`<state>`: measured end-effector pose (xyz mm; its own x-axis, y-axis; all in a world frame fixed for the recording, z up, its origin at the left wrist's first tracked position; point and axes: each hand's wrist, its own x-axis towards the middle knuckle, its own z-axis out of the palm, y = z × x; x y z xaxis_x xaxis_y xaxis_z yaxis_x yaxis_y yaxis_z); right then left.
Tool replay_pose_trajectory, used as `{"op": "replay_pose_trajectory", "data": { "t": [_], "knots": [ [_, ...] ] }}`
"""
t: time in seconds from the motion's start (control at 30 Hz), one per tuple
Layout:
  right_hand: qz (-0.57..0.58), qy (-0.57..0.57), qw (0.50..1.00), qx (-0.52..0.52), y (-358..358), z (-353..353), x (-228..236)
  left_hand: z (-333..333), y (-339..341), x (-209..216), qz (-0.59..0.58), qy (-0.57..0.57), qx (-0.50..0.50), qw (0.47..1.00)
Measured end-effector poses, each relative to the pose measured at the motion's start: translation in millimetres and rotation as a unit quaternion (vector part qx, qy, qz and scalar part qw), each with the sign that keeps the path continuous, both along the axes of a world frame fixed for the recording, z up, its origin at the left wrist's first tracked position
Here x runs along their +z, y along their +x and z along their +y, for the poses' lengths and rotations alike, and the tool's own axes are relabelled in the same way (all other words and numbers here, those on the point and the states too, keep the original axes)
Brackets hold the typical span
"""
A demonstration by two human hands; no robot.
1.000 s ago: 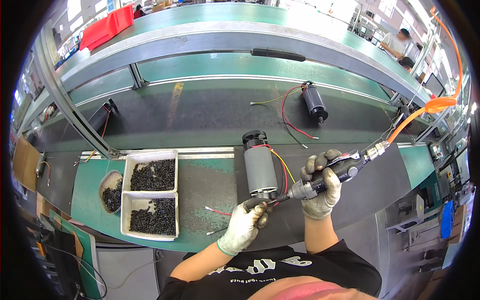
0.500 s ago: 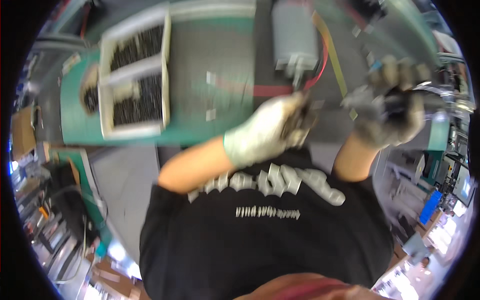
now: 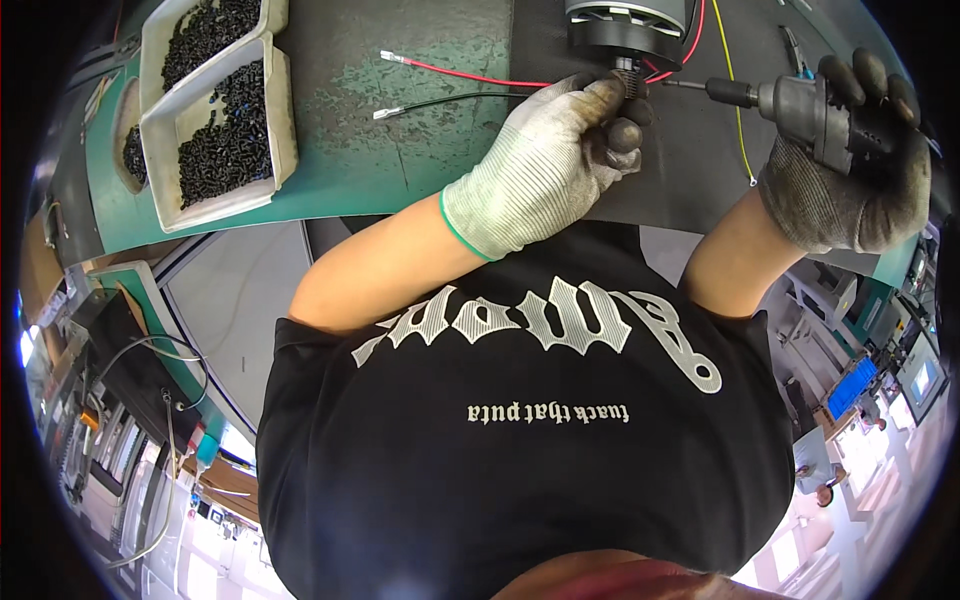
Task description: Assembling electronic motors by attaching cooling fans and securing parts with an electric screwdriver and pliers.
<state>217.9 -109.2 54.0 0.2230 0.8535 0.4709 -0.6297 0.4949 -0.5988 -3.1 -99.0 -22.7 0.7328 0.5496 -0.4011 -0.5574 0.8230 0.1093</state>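
Observation:
A grey and black electric motor [image 3: 628,38] lies at the top middle, its ridged shaft [image 3: 627,75] pointing toward me. My left hand [image 3: 545,165], in a whitish glove with dark stained fingertips, has its thumb and fingers closed around the end of that shaft. Whether a small part is also pinched there is hidden. In my right hand [image 3: 850,190], gloved and heavily stained, is a dark power screwdriver [image 3: 800,108]. Its thin bit points left, and the tip lies close beside the shaft and my left fingertips; contact cannot be made out.
Red wire [image 3: 470,78] and black wire [image 3: 450,98] with terminals run left from the motor. A yellow wire [image 3: 738,110] hangs at its right. Two white bins [image 3: 285,130] hold many small black screws. Pliers [image 3: 795,50] lie far right on the green and black mat [image 3: 400,170].
The screwdriver in my right hand has come up to the shaft, its bit pointing left. My left hand has closed in at the shaft's end. The whole view has shifted and sharpened.

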Motion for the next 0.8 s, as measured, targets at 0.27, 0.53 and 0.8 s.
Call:
{"op": "replay_pose_trajectory", "data": {
  "t": [0.27, 0.53, 0.8],
  "knots": [
    [0.014, -0.006, 1.000, -0.027, 9, 2, -1, -7, 1, 5, 0.010, -0.015, 0.015, 1.000],
    [0.021, -0.022, 0.997, -0.065, -8, 1, 4, -2, 6, 32, 0.278, 0.164, -0.053, 0.945],
    [0.013, -0.023, 0.993, -0.112, -14, 6, 13, 2, 6, 20, 0.174, 0.127, -0.043, 0.976]
  ]
}}
